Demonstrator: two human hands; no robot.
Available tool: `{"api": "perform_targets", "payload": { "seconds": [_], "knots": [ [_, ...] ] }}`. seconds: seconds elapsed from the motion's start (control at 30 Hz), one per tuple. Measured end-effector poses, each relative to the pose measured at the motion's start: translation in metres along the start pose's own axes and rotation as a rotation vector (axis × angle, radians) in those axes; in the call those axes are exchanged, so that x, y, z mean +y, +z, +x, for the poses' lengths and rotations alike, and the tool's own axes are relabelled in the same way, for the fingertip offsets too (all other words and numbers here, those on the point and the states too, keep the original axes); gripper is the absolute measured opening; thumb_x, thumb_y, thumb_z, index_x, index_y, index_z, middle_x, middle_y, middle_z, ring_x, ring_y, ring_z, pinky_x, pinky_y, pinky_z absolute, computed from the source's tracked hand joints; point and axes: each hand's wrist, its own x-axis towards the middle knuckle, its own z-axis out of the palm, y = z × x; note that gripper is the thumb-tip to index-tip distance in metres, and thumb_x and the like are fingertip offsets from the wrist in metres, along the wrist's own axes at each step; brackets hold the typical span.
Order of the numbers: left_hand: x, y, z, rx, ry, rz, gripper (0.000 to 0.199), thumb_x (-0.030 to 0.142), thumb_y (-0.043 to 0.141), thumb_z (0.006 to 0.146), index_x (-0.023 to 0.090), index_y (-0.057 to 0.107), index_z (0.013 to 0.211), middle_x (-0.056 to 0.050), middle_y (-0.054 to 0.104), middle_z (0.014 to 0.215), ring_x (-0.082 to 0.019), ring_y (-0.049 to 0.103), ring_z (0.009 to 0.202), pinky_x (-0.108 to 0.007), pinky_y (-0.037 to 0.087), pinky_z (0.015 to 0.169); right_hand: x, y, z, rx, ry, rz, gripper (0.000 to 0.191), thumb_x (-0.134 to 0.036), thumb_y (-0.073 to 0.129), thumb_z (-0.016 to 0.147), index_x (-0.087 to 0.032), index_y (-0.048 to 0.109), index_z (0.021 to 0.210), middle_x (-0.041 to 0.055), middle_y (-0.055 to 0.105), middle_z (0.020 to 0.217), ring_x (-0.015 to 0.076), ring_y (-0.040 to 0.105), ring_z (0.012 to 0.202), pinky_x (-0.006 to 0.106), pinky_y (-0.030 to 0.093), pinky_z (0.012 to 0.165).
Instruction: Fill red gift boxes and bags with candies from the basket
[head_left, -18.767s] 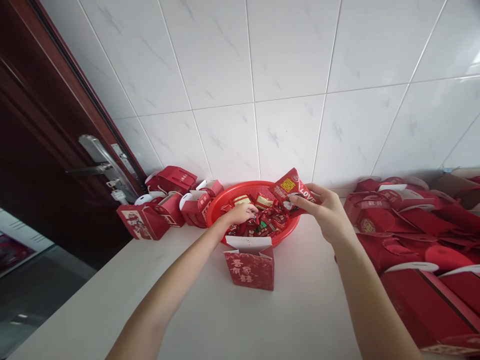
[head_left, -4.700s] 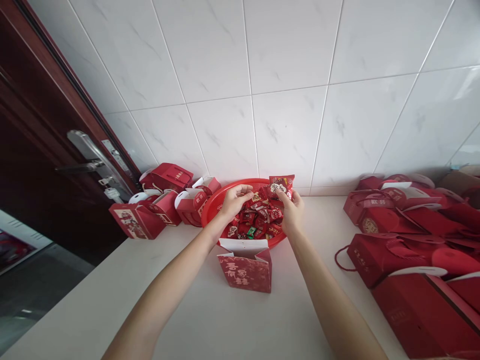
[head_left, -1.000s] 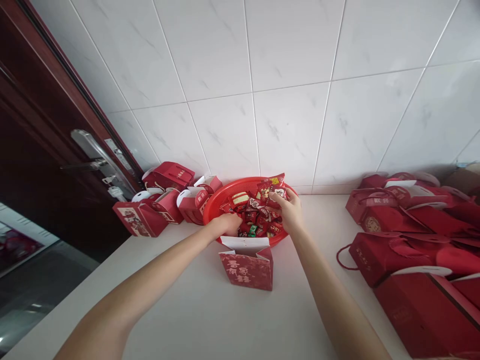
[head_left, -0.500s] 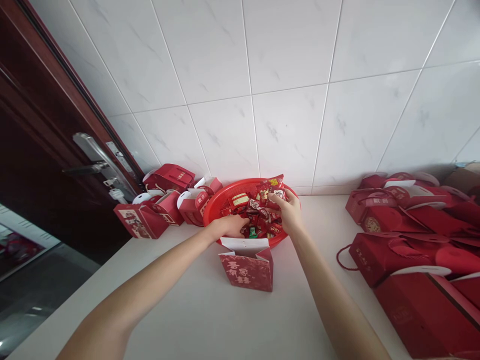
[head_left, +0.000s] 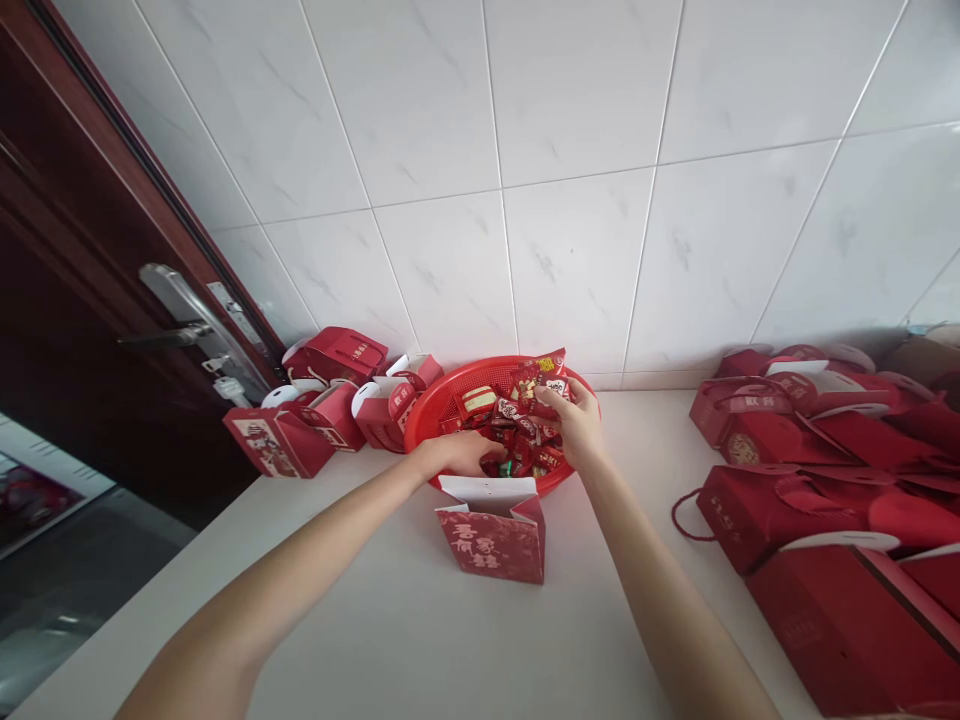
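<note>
A red plastic basket (head_left: 436,405) of wrapped candies (head_left: 525,432) stands near the wall. My right hand (head_left: 581,425) is closed at the basket's right side, pinching a red snack packet (head_left: 551,368) with yellow lettering between thumb and fingers. Reaching in from the left, my left hand (head_left: 469,453) has its fingers closed down among the candies, at a red-wrapped candy (head_left: 491,466); its fingertips are partly hidden. Close in front of the basket, an upright red gift box (head_left: 491,545) with pale lettering has its top open. A green-wrapped candy (head_left: 506,468) lies beside the left fingertips.
Several small red boxes (head_left: 281,443) stand at the left, by a dark door with a metal handle (head_left: 176,300). Many larger red boxes (head_left: 847,620) are packed along the right of the white table (head_left: 420,640). A tiled wall (head_left: 577,270) rises behind.
My left hand has shifted slightly right among the candies, and its fingers have drawn closer together. My right hand keeps the snack packet in nearly the same place.
</note>
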Motion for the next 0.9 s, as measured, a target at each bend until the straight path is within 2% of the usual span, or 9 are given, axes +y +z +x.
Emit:
{"api": "perform_targets", "payload": {
  "seconds": [0.1,0.2,0.27,0.33,0.4,0.47,0.63,0.9],
  "knots": [
    [-0.001,0.0,0.0,0.031,0.017,-0.076,0.036,0.02,0.062,0.068,0.025,0.07,0.103,-0.004,0.074,0.094,-0.022,0.065,0.073,-0.028,0.041,0.061,0.0,0.0,0.0,-0.001,-0.007,-0.006,0.034,-0.032,0.084,0.057,-0.02,0.065,0.083,0.0001,0.072,0.082,0.0197,0.069,0.075,0.03,0.06,0.061],
    [-0.004,0.001,0.0,0.127,0.019,-0.176,0.05,0.02,0.067,0.065,0.027,0.068,0.114,-0.003,0.074,0.099,-0.023,0.067,0.083,-0.026,0.046,0.067,0.002,0.0,0.0,0.004,-0.011,-0.001,0.033,-0.032,0.083,0.058,-0.019,0.065,0.083,0.0001,0.072,0.081,0.0191,0.069,0.074,0.029,0.06,0.06],
    [-0.008,0.002,0.001,0.256,0.029,-0.259,0.059,0.022,0.071,0.064,0.027,0.065,0.123,-0.002,0.073,0.102,-0.024,0.068,0.089,-0.028,0.05,0.073,0.003,-0.001,0.001,0.011,-0.018,0.003,0.034,-0.032,0.083,0.058,-0.019,0.065,0.083,0.0004,0.072,0.081,0.0187,0.069,0.074,0.028,0.059,0.059],
    [-0.011,0.002,0.002,0.444,0.071,-0.366,0.068,0.023,0.075,0.062,0.025,0.062,0.129,-0.004,0.072,0.114,-0.026,0.068,0.102,-0.033,0.053,0.086,0.004,-0.001,0.002,0.018,-0.027,0.002,0.034,-0.032,0.083,0.059,-0.019,0.065,0.084,0.0009,0.073,0.082,0.0189,0.069,0.074,0.028,0.058,0.057],
    [-0.014,0.003,0.004,0.629,0.121,-0.495,0.072,0.024,0.079,0.061,0.024,0.061,0.13,-0.006,0.066,0.131,-0.029,0.062,0.119,-0.039,0.049,0.102,0.004,-0.001,0.002,0.032,-0.038,0.001,0.035,-0.033,0.083,0.059,-0.019,0.065,0.086,0.0015,0.073,0.084,0.0192,0.069,0.074,0.027,0.058,0.057],
    [-0.017,0.003,0.006,0.727,0.154,-0.619,0.074,0.029,0.082,0.061,0.023,0.06,0.131,-0.008,0.061,0.14,-0.03,0.056,0.13,-0.043,0.043,0.111,0.004,-0.001,0.002,0.046,-0.047,-0.002,0.035,-0.033,0.082,0.06,-0.02,0.065,0.087,0.0017,0.073,0.086,0.0193,0.069,0.075,0.027,0.057,0.056],
    [-0.02,0.002,0.005,0.76,0.197,-0.777,0.076,0.036,0.084,0.064,0.02,0.057,0.133,-0.011,0.059,0.144,-0.029,0.052,0.135,-0.046,0.039,0.116,0.004,-0.001,0.002,0.062,-0.054,-0.019,0.035,-0.034,0.082,0.06,-0.02,0.064,0.087,0.0019,0.074,0.087,0.0202,0.069,0.076,0.028,0.057,0.056],
    [-0.019,-0.003,-0.001,0.735,0.204,-0.887,0.072,0.033,0.081,0.067,0.021,0.056,0.134,-0.009,0.057,0.146,-0.029,0.048,0.139,-0.044,0.036,0.118,0.004,-0.001,0.002,0.06,-0.052,-0.028,0.036,-0.034,0.082,0.06,-0.021,0.065,0.089,0.0024,0.075,0.09,0.0217,0.07,0.079,0.028,0.057,0.057]
  ]
}}
